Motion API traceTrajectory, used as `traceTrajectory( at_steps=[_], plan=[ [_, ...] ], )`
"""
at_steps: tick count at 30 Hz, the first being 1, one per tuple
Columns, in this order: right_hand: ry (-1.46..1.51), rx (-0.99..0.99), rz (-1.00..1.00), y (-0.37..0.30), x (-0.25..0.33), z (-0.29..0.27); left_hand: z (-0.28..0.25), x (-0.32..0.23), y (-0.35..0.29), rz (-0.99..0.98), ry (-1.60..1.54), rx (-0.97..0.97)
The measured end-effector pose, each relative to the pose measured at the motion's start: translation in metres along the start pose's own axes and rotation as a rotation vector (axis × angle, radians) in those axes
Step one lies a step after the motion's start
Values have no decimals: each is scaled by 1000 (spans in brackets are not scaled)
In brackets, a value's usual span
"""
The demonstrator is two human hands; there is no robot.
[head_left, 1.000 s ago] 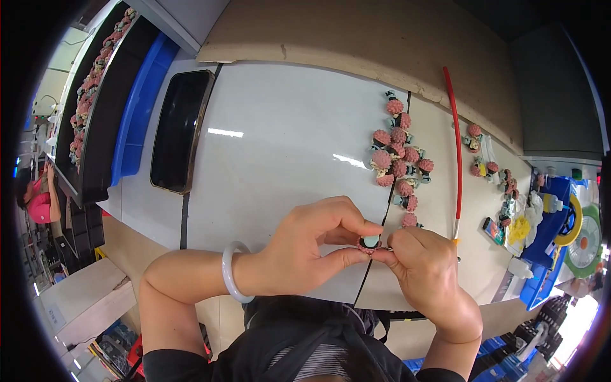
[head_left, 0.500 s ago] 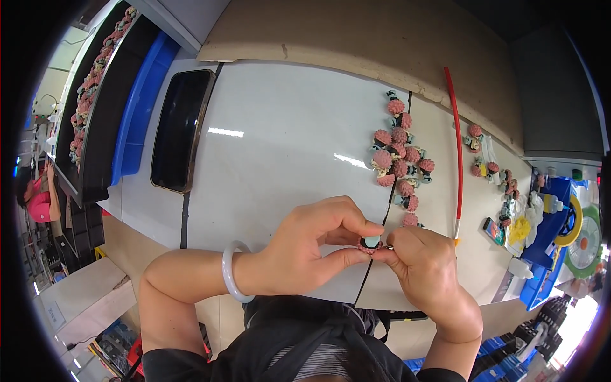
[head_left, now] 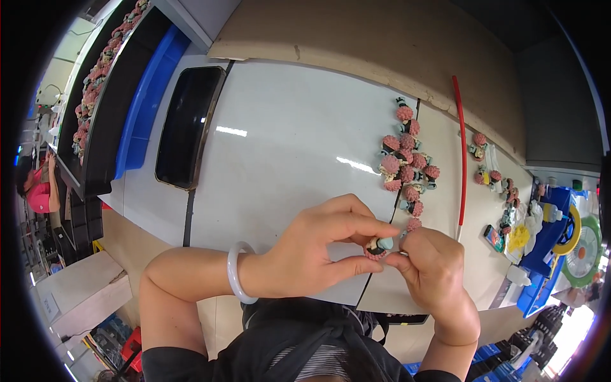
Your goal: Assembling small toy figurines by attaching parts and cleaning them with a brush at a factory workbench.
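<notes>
Between the thumb and fingers of my left hand (head_left: 318, 245) is a small figurine (head_left: 375, 248) with a knobbly pink part, a dark middle and a pale teal end. My right hand (head_left: 433, 264) is closed in a pinch just right of it, its thumb tip close to the figurine. Whatever those right fingers hold, if anything, is hidden. Beyond my hands lies a cluster of similar pink figurines (head_left: 406, 173) on the table.
A red-handled brush (head_left: 462, 159) lies right of the cluster. More figurines (head_left: 495, 176) sit farther right, near a blue bin (head_left: 552, 219). A black phone (head_left: 191, 127) rests at left, beside a blue tray (head_left: 143, 108). Another person (head_left: 41, 191) is at far left.
The figurine has turned in my left fingers, showing more of its side. My right fingertips have drawn slightly away from it. The whole view has shifted a little.
</notes>
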State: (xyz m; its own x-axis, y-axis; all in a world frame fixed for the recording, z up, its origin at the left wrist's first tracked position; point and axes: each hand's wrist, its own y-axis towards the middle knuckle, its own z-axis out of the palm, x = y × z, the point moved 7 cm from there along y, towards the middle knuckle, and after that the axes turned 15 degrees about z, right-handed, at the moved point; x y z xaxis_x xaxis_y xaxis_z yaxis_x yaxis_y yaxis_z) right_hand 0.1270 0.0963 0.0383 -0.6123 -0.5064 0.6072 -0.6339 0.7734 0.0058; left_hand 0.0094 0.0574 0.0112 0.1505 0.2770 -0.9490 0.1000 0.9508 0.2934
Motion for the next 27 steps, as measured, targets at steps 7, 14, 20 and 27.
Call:
traceTrajectory(
  at_steps=[7,14,20,27],
  plan=[
    [-17,47,-9,-1,4,5,-1,-2,-1,32,38,1],
    [-25,61,7,-1,5,9,-2,-3,-2,59,75,-10],
    [10,62,27,-2,4,10,-2,-3,-1,50,68,-11],
    [-112,-127,551,6,-39,-45,-4,7,-1,-56,-43,-73]
  ],
)
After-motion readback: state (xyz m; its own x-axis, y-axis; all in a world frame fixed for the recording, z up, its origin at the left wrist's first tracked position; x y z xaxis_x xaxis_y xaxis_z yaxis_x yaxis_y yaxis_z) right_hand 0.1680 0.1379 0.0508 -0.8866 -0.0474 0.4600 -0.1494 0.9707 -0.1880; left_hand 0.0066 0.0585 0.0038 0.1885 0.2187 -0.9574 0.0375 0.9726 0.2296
